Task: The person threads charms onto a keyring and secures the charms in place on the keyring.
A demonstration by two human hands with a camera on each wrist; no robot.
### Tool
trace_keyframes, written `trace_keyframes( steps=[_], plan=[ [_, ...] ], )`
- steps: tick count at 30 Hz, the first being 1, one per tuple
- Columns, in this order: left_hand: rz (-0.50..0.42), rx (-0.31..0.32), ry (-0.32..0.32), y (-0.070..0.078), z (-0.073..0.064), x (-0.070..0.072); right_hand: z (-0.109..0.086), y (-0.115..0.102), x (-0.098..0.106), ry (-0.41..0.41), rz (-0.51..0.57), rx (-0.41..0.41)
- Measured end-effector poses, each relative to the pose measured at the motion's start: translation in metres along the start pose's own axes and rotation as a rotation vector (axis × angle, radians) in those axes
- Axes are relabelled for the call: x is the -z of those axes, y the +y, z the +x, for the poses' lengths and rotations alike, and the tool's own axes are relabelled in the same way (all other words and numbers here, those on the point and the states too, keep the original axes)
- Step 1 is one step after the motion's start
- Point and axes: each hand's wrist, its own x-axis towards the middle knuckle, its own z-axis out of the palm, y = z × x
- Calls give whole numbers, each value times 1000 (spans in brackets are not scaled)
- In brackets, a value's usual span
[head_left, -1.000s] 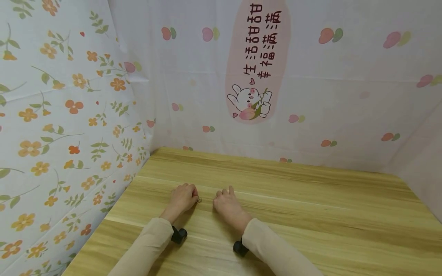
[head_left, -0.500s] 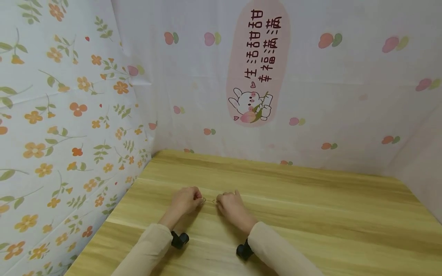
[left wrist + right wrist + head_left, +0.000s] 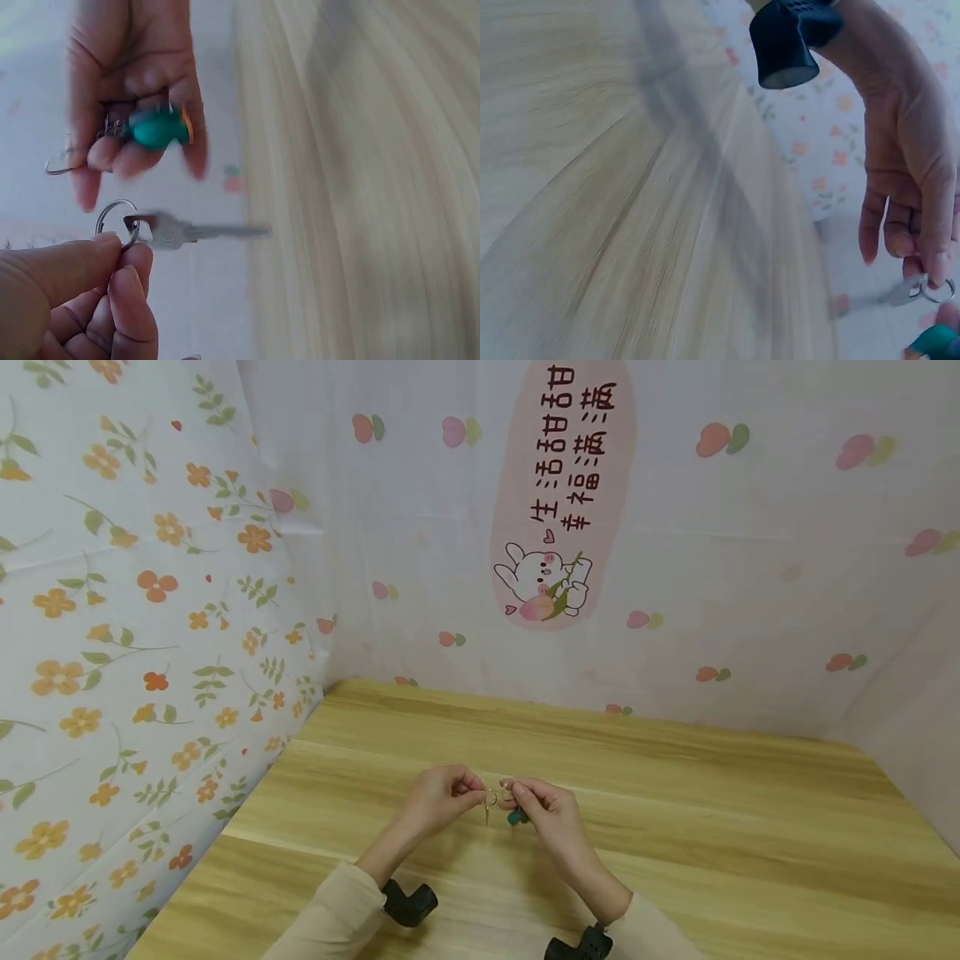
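Note:
My left hand (image 3: pixel 444 799) pinches a metal key ring (image 3: pixel 118 201) between thumb and forefinger, with a silver key (image 3: pixel 169 231) hanging from it. Close by on the right, my right hand (image 3: pixel 553 814) pinches a keychain. Its green charm (image 3: pixel 156 129), edged in orange, dangles on a short chain (image 3: pixel 111 132) below the fingers, while a thin metal loop (image 3: pixel 54 171) sticks out beside the fingertips. Both hands are raised over the table, and a small gap separates the key ring from the right fingertips. In the right wrist view only a fingertip and part of the charm (image 3: pixel 936 341) show at the corner.
Below the hands lies a wood-grain table (image 3: pixel 675 827). A flower-print cloth (image 3: pixel 112 693) hangs along its left side, and a pale cloth (image 3: pixel 420 560) with a rabbit picture covers the back. Black wrist cameras (image 3: pixel 408 903) sit on both wrists.
Both hands have moved right and lifted off the table. The thin metal pieces stretched between them half a second ago now show as a hanging key on the left and a green charm on the right.

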Motion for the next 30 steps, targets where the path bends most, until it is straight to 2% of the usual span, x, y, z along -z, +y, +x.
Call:
trace_keyframes(
  steps=[3,7,10,17,23,30],
  plan=[
    [-35,-24,-24,9,-3,-7,-10,-1,10,25,-104,77],
    [-54,-70,-43,20,-4,-19,-21,1,20,54,-330,296],
    [-67,-104,-64,27,-4,-28,-28,3,26,78,-437,400],
    [-60,-121,-107,37,-6,-40,-38,5,37,138,-582,519],
    [63,-175,-77,47,-6,-44,-41,9,40,193,-646,651],
    [178,-201,-38,51,-8,-51,-44,13,40,217,-707,698]
  ],
)
